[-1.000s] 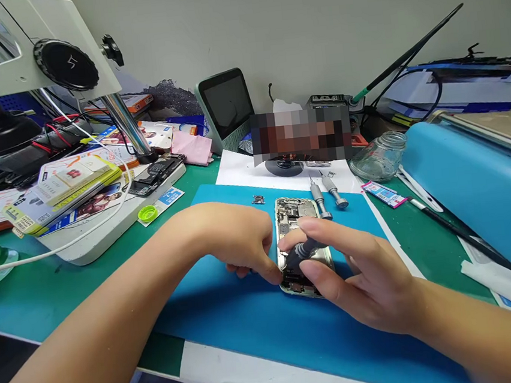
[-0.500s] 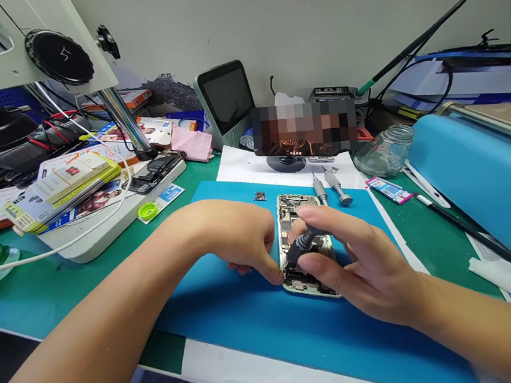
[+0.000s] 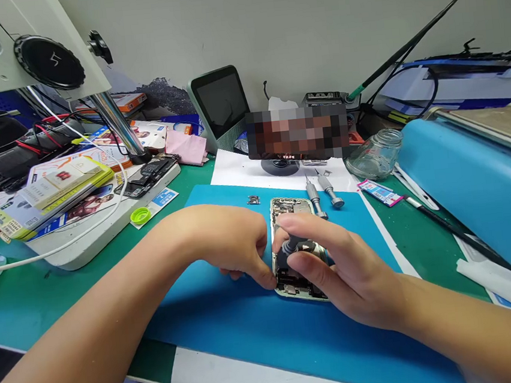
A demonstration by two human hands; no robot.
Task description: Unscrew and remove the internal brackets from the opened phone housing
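An opened phone (image 3: 289,289) lies on the blue mat (image 3: 232,323), its inner boards and parts exposed. My left hand (image 3: 237,241) is closed at the phone's left side, fingers curled under and thumb pressed against the lower left edge. Over the phone, my right hand (image 3: 339,262) grips a dark grey screwdriver (image 3: 288,247) between thumb and fingers. Its tip is hidden from me. A small metal part (image 3: 253,200) rests on the mat beyond my left hand. Two grey screwdrivers (image 3: 314,196) lie past the phone's top right corner.
A microscope stand (image 3: 116,123) rises at the left beside stacked boxes (image 3: 62,183) and a white cable. Behind the mat stand a smart display (image 3: 222,101) and a partly blurred screen (image 3: 297,134). At the right are a glass jar (image 3: 376,154), a black brush-like tool (image 3: 449,227) and a blue case (image 3: 477,194).
The view has shifted slightly, moving most things a little left in the picture. The screwdriver's handle now looks more upright and foreshortened in my right hand. My left hand keeps its place at the phone's edge.
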